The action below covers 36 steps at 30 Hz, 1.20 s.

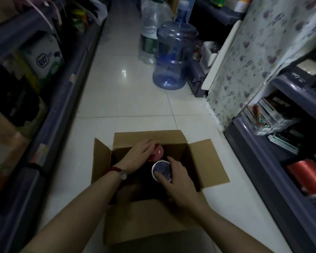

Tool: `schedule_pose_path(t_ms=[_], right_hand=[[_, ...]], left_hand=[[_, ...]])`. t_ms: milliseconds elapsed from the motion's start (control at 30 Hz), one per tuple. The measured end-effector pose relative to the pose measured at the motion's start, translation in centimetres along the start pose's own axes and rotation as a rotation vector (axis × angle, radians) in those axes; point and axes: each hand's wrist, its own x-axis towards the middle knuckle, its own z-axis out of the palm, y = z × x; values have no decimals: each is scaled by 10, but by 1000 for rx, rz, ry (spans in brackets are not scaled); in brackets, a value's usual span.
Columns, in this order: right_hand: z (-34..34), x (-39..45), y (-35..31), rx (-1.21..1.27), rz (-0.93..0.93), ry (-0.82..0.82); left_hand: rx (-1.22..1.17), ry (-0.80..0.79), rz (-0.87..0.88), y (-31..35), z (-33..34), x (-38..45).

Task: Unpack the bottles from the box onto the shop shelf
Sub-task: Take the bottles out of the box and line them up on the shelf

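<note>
Reaching into the open box: left hand gripping the pink-capped bottle, right hand clasping the silver-topped one.

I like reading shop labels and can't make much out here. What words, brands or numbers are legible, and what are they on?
"Cool", seen rotated, on the dark shelf edge at right.
A logo in an oval on the white carton on the left shelf: too blurred to read.
Small price tags on the left shelf rail: unreadable.
The silver bottle cap shows a pattern, no readable words.

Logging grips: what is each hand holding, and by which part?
Left hand grips the red-capped bottle by its cap; right hand grips the silver-capped bottle likewise.
</note>
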Motion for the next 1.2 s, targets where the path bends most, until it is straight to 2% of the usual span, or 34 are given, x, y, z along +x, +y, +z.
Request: schedule_pose_path(t_ms=[133,233,400,667,800,1033,1200], right_hand=[[9,6,-2,-1,-11,64],[16,6,1,23,-5,61],[20,10,7,111,-1,94],[17,13,15,163,-26,117],[14,15,20,194,-14,133],[0,18,21,232,-1,168],[-34,26,6,252,17,202]], left_hand=[[13,-27,39,-16,2,-7],[-71,23,-15,-23,-1,-13],[-174,136,-10,-21,-1,-18],[-109,265,3,-22,9,-14],[-189,333,-29,-23,16,-15],[-232,388,-132,-11,15,-9],[-207,350,-164,14,-12,-4]])
